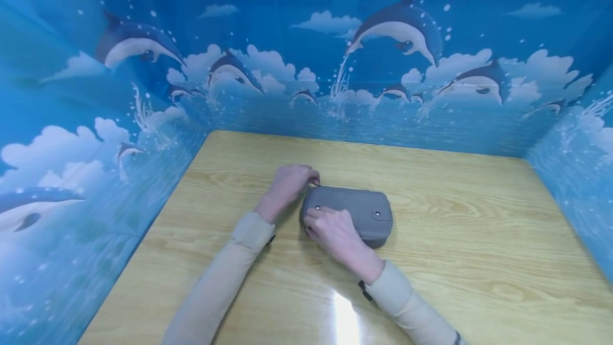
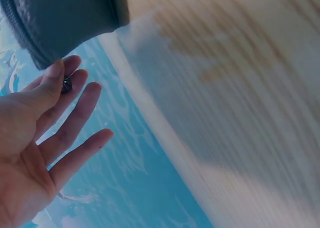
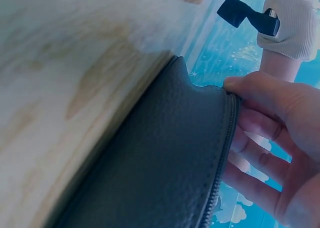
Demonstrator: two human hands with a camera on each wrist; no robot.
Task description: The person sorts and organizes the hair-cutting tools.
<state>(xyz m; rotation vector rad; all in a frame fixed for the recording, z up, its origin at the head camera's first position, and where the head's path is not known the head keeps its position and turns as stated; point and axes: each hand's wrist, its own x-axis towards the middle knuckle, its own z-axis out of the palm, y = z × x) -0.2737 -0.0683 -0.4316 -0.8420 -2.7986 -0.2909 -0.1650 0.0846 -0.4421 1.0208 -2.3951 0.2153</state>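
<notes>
A grey zippered pouch [image 1: 355,202] with two metal snaps lies on the wooden table in the head view. At its far left corner is my left hand [image 1: 289,181]. Thumb and index finger pinch a small dark metal zipper pull [image 2: 66,84] just by the pouch corner in the left wrist view, the other fingers spread. My right hand [image 1: 335,230] grips the pouch at its near left side. In the right wrist view its thumb presses the pouch's edge beside the zipper [image 3: 212,200], with the fingers bent over the other face.
The pouch stands on a light wood-grain table [image 1: 479,238]. Blue curtains [image 1: 297,31] printed with dolphins and clouds rise along the back and both sides. Dark straps sit at both sleeve cuffs, and a bright glare [image 1: 346,318] shows on the near tabletop.
</notes>
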